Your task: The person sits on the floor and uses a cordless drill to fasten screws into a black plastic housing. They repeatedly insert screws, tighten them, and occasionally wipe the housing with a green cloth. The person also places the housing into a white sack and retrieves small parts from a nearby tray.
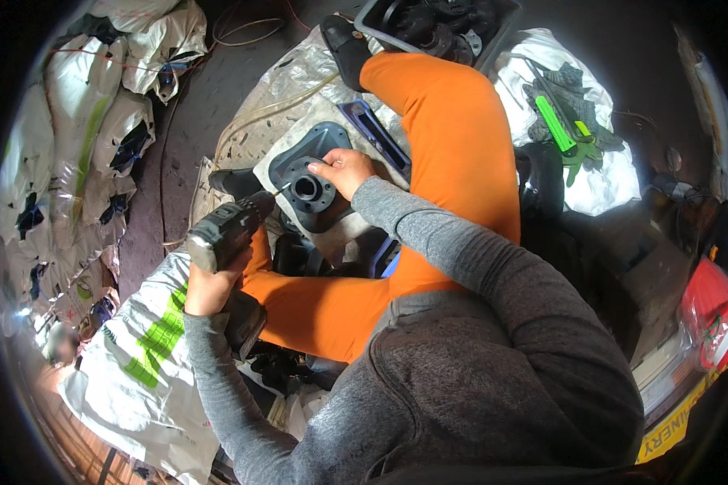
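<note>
Just beyond the left hand point(210, 288) and directly under the fingertips of the right hand point(345, 171) lies the dark flanged part point(332, 137), its round collar facing up, with a wide central hole and smaller holes spaced around it. It rests on a pale sheet point(268, 171) between the person's legs in orange trousers point(461, 105).

The left hand is closed around the grip of a cordless drill point(222, 232); the drill's body hides most of the fingers. Its long axis slants away from that hand and toward the right one, so the thin bit point(283, 189) points at the collar's left side. Whether the tip touches the metal or stops just short of it cannot be told.

The right hand is the nearer of the two to the part, reaching in from the opposite side. Its thumb and forefinger are drawn nearly together at the collar's upper rim, the other fingers curled; whether they pinch something small is too fine to tell. The central hole sits between this hand and the bit.

Just past the right hand lies a blue-edged frame point(370, 132); well off to its right, a green glove point(578, 153) lies on a white sack point(603, 190).
</note>
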A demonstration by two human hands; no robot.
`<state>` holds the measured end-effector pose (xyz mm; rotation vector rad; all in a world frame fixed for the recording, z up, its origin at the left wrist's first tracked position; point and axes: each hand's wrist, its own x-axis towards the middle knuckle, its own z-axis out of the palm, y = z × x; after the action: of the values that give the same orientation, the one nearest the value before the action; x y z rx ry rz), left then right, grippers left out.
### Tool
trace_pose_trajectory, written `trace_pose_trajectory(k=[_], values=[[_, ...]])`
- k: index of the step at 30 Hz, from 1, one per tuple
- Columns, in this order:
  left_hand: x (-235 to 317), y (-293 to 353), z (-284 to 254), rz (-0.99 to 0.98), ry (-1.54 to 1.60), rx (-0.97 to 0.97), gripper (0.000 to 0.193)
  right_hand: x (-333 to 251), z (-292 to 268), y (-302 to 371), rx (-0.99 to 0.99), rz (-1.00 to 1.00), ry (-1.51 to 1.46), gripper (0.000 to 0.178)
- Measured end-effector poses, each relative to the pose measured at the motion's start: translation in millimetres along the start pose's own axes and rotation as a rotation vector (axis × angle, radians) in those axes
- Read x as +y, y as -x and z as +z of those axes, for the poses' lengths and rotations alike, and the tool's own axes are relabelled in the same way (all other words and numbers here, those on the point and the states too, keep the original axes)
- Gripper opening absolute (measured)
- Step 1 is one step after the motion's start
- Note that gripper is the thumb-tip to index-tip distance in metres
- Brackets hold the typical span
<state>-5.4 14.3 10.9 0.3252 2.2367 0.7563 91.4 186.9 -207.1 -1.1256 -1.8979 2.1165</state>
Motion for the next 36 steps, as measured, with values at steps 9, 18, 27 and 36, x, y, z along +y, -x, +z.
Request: trace_pose_trajectory(k=[9, 18, 27, 36], values=[[-1, -8, 1, 0.028, -0.151, -0.087, 0.032, 9, -1, 7, 0.004, -0.089, 0.094, 0.036], [5, -24, 3, 0.219, -0.217, -0.17, 0.036, 11, 2, 13, 0.041, -0.141, 0.075, 0.027], [-9, -13, 10, 0.056, -0.188, -0.053, 0.03, 15, 3, 13, 0.02, -0.248, 0.182, 0.032], [1, 84, -15, -0.21, 0.267, 0.09, 0.028, 22, -2, 7, 0.004, -0.212, 0.204, 0.032]])
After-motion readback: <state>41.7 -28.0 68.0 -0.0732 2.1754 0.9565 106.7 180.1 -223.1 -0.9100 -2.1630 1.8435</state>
